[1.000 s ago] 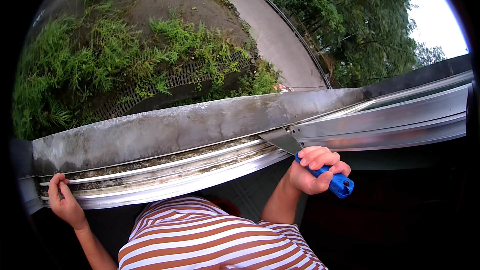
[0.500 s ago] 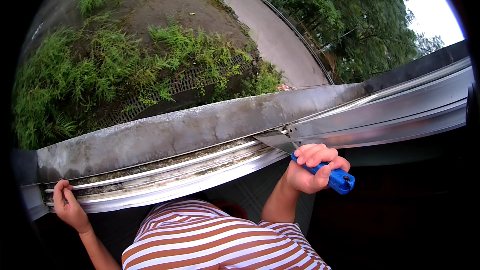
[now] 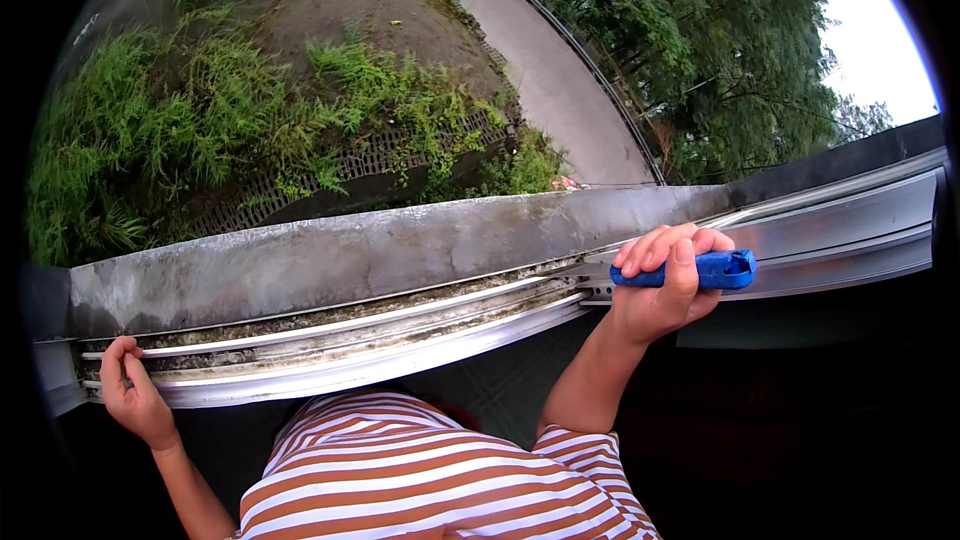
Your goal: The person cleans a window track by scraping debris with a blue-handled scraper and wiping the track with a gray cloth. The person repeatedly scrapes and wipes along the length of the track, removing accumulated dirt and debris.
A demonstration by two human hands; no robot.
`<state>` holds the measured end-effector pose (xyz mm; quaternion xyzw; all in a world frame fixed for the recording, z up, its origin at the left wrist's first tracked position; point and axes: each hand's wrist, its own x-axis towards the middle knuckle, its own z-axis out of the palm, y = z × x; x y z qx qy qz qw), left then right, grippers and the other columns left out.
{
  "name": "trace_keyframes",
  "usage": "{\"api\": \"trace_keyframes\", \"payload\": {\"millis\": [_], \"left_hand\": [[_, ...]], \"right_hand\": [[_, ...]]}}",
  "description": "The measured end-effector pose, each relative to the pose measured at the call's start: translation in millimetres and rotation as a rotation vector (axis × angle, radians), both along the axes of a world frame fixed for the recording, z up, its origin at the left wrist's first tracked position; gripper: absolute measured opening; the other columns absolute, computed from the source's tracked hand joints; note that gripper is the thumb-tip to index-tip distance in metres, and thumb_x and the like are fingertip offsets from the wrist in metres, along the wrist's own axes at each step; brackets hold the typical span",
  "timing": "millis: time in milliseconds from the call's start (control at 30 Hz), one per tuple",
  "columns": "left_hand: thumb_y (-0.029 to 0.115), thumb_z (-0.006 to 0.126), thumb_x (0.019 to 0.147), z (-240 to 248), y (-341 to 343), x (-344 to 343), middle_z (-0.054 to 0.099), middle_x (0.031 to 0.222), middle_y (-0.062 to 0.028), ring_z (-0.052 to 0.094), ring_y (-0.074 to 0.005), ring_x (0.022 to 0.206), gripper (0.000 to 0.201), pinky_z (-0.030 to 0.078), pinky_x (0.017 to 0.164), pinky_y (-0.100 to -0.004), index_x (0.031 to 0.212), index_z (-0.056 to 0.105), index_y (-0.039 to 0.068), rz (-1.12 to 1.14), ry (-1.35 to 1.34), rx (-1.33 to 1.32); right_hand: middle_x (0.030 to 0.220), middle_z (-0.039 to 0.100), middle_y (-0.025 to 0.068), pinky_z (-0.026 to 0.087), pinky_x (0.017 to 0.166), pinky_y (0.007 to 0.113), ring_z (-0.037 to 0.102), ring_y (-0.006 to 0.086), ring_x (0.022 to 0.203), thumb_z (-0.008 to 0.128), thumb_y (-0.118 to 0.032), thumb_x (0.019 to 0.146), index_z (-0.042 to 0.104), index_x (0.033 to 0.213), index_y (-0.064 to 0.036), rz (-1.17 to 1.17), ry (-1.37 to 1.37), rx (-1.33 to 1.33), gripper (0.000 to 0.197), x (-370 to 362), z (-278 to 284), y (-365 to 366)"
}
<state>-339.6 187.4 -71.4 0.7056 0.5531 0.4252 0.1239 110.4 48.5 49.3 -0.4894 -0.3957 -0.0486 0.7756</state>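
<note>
Sliding right hand point(image 3: 660, 285) up along track point(image 3: 400, 325), grip clamped on blue tool point(image 3: 715, 269); blade end now hidden. Left hand point(image 3: 130, 395) stays, fingers curled on rail. Scraping pass advancing rightward.

Working end of the blue-handled tool point(image 3: 700, 269) hidden behind the right hand point(image 3: 660, 285); window track's point(image 3: 330, 340) far ends lost in the dark rim.
</note>
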Motion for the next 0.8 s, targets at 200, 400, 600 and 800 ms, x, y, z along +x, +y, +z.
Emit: {"api": "trace_keyframes", "payload": {"millis": [200, 400, 600, 800], "left_hand": [[-0.006, 0.046, 0.086, 6.9, -1.3, 6.8, 0.057, 0.081, -0.0054, 0.053, -0.0133, 0.073, 0.013, 0.042, 0.070, -0.0244, 0.091, 0.059, -0.003, 0.008, 0.042, 0.018], [-0.006, 0.047, 0.086, 8.9, -1.4, 8.5, 0.057, 0.080, -0.0057, 0.053, -0.0139, 0.072, 0.013, 0.042, 0.069, -0.0249, 0.091, 0.059, -0.003, 0.011, 0.041, 0.028], [-0.006, 0.047, 0.085, 10.9, -2.3, 10.5, 0.058, 0.080, -0.0059, 0.053, -0.0143, 0.072, 0.013, 0.042, 0.069, -0.0252, 0.090, 0.059, -0.003, 0.012, 0.049, 0.034], [-0.007, 0.048, 0.085, 12.3, -3.2, 12.0, 0.058, 0.080, -0.0060, 0.052, -0.0148, 0.073, 0.013, 0.042, 0.069, -0.0256, 0.090, 0.059, -0.002, 0.009, 0.066, 0.033]], "right_hand": [[0.057, 0.043, 0.0050, 0.041, 0.037, 0.028, 0.042, 0.0123, 0.039, 0.053, -0.004, 0.082, 0.037, 0.086, -0.0048, 0.029, 0.171, -0.063, 0.016, 0.4, 0.3, 14.2], [0.054, 0.043, 0.0039, 0.040, 0.038, 0.028, 0.042, 0.0119, 0.039, 0.056, -0.004, 0.083, 0.039, 0.083, -0.0057, 0.000, 0.216, -0.182, 0.017, -1.8, -8.5, 24.6], [0.053, 0.042, 0.0035, 0.040, 0.038, 0.027, 0.042, 0.0117, 0.038, 0.056, -0.003, 0.082, 0.038, 0.084, -0.0058, -0.057, 0.204, -0.148, 0.019, -7.8, -14.5, 29.4], [0.054, 0.043, 0.0041, 0.039, 0.038, 0.027, 0.042, 0.0120, 0.039, 0.054, -0.004, 0.083, 0.037, 0.084, -0.0055, -0.068, 0.153, -0.067, 0.018, -10.3, -19.4, 29.4]]}}
